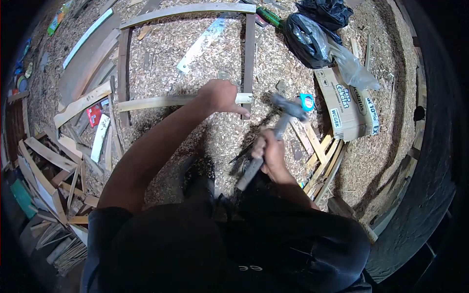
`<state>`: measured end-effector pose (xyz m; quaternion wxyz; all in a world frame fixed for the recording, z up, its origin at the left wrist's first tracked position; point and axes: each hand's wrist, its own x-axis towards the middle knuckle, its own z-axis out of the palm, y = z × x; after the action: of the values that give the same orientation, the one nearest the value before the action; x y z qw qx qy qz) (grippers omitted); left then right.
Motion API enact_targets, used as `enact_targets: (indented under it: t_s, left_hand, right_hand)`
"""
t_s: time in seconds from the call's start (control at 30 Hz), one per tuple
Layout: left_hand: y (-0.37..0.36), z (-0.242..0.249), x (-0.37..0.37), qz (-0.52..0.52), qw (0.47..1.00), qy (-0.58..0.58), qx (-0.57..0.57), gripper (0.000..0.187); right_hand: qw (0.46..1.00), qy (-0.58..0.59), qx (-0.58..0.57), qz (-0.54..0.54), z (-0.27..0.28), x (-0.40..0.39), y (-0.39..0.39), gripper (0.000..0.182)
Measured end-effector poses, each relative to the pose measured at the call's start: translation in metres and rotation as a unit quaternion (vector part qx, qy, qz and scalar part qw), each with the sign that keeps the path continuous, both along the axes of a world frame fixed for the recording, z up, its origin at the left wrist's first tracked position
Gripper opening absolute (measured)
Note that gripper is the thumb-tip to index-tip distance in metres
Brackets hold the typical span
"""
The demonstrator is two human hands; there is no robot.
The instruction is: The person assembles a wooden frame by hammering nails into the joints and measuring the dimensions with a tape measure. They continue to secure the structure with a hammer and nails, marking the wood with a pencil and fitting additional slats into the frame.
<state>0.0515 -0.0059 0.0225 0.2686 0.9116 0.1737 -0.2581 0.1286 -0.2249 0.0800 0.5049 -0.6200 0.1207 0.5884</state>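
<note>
My right hand (271,152) is wrapped round the grey handle of a hammer (282,126), whose slightly blurred head is up and to the right of the frame corner. My left hand (220,96) grips the pale lower slat (159,103) of a wooden frame near its right end, with the thumb pointing right along it. That slat lies across two darker side pieces, the right one (248,53) and the left one (124,63). Another pale slat (188,10) joins them at the far end. Whether a nail stands at the corner is too small to tell.
Wood shavings cover the ground. A blue tape measure (307,102) lies beside a cardboard box (348,105), with black plastic bags (308,39) beyond it. A metal saw blade (202,44) lies inside the frame. Scrap wood (49,156) is heaped at left, more strips (322,156) at right.
</note>
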Motion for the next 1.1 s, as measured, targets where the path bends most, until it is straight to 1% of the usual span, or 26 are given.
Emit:
enact_targets:
  t_s: [0.03, 0.07, 0.17, 0.2, 0.23, 0.27, 0.3, 0.33, 0.43, 0.47, 0.5, 0.53, 0.57, 0.6, 0.63, 0.67, 0.7, 0.73, 0.77, 0.83, 0.87, 0.9, 0.97, 1.03, 1.07, 1.1]
  left_hand:
    - [0.002, 0.001, 0.000, -0.007, 1.000, 0.011, -0.007, 0.091]
    - [0.004, 0.001, 0.002, -0.016, 1.000, 0.022, -0.013, 0.091]
    - [0.001, -0.001, 0.002, 0.005, 1.000, -0.005, -0.017, 0.093]
    - [0.000, -0.002, 0.001, 0.001, 1.000, -0.028, 0.012, 0.093]
    - [-0.001, -0.003, 0.000, -0.002, 1.000, -0.016, 0.008, 0.093]
    - [-0.002, -0.002, 0.000, -0.007, 1.000, -0.005, 0.003, 0.093]
    - [0.000, 0.000, 0.004, -0.012, 1.000, 0.001, 0.004, 0.094]
    - [0.003, 0.001, 0.001, -0.019, 1.000, -0.002, -0.003, 0.095]
    - [0.002, 0.000, 0.001, -0.012, 1.000, -0.023, -0.003, 0.096]
    - [0.001, -0.007, 0.002, -0.011, 1.000, -0.022, 0.011, 0.095]
    - [0.002, -0.007, 0.000, 0.000, 1.000, -0.002, -0.012, 0.094]
    - [-0.002, -0.005, -0.001, 0.007, 0.999, 0.018, -0.040, 0.094]
    - [0.002, -0.001, 0.003, 0.015, 0.998, 0.031, -0.057, 0.093]
    - [0.001, -0.008, 0.000, -0.015, 0.999, -0.036, 0.012, 0.086]
    - [0.001, -0.016, -0.001, -0.013, 0.998, -0.051, 0.027, 0.085]
    - [0.002, -0.027, 0.000, -0.007, 0.997, -0.067, 0.042, 0.083]
    - [-0.001, -0.020, -0.001, -0.001, 0.996, -0.078, 0.050, 0.082]
    - [-0.001, -0.015, 0.000, 0.003, 0.998, -0.050, 0.023, 0.076]
    - [0.000, -0.009, -0.002, 0.007, 0.999, -0.048, 0.015, 0.076]
    - [-0.002, 0.012, -0.006, 0.013, 0.999, -0.045, -0.002, 0.076]
    - [-0.001, 0.002, -0.010, 0.011, 0.997, -0.073, 0.006, 0.070]
    - [-0.001, -0.003, -0.015, 0.030, 0.993, -0.116, -0.001, 0.065]
    - [-0.003, -0.007, -0.025, 0.065, 0.977, -0.200, -0.018, 0.056]
    - [-0.002, 0.000, -0.036, 0.068, 0.975, -0.210, -0.022, 0.049]
    - [-0.001, 0.004, -0.040, 0.069, 0.974, -0.216, -0.023, 0.045]
    - [-0.002, 0.011, -0.043, 0.072, 0.972, -0.223, -0.030, 0.044]
  right_hand:
    - [0.998, -0.010, -0.024, 0.056, 0.001, -0.001, 0.002, 0.026]
    - [0.997, -0.014, -0.031, 0.075, 0.003, -0.006, 0.002, 0.027]
    - [0.995, -0.078, -0.011, 0.063, 0.006, -0.008, -0.001, 0.025]
    - [0.997, -0.082, 0.015, 0.005, 0.006, -0.009, 0.001, 0.024]
    - [0.995, -0.083, 0.030, -0.046, -0.002, -0.011, -0.001, 0.023]
    - [0.993, -0.103, -0.017, 0.051, -0.006, -0.008, -0.002, 0.023]
    - [0.980, -0.126, -0.058, 0.146, -0.010, -0.002, -0.001, 0.024]
    - [0.984, -0.093, -0.033, 0.147, -0.009, -0.001, -0.001, 0.025]
    - [0.991, -0.103, 0.000, 0.082, 0.008, 0.005, 0.003, 0.028]
    - [0.993, -0.115, 0.023, 0.025, 0.005, 0.002, 0.002, 0.030]
    - [0.992, -0.114, 0.032, -0.036, 0.000, -0.005, 0.003, 0.031]
    - [0.988, -0.128, -0.020, 0.084, 0.001, -0.005, 0.000, 0.031]
    - [0.966, -0.146, -0.061, 0.202, 0.003, 0.001, 0.003, 0.031]
    - [0.969, -0.114, -0.020, 0.217, -0.010, -0.001, -0.008, 0.031]
    - [0.961, -0.121, -0.034, 0.248, 0.003, -0.008, -0.003, 0.030]
    - [0.960, -0.144, -0.002, 0.242, -0.003, -0.014, -0.005, 0.031]
    - [0.958, -0.161, 0.024, 0.236, 0.000, -0.020, -0.005, 0.032]
    - [0.963, -0.175, 0.027, 0.203, 0.005, -0.021, -0.005, 0.035]
    - [0.970, -0.175, 0.008, 0.168, 0.013, -0.019, -0.004, 0.039]
    - [0.948, -0.280, -0.025, 0.151, -0.013, -0.004, -0.021, 0.040]
    - [0.929, -0.333, -0.032, 0.159, -0.021, 0.009, -0.028, 0.041]
    - [0.908, -0.384, -0.040, 0.165, -0.024, 0.023, -0.035, 0.041]
    - [0.831, -0.508, -0.062, 0.216, -0.022, 0.047, -0.047, 0.037]
    - [0.786, -0.580, -0.065, 0.204, -0.019, 0.055, -0.053, 0.030]
    - [0.800, -0.534, -0.117, 0.248, -0.011, 0.060, -0.059, 0.023]
    - [0.727, -0.639, -0.079, 0.239, -0.009, 0.057, -0.056, 0.026]
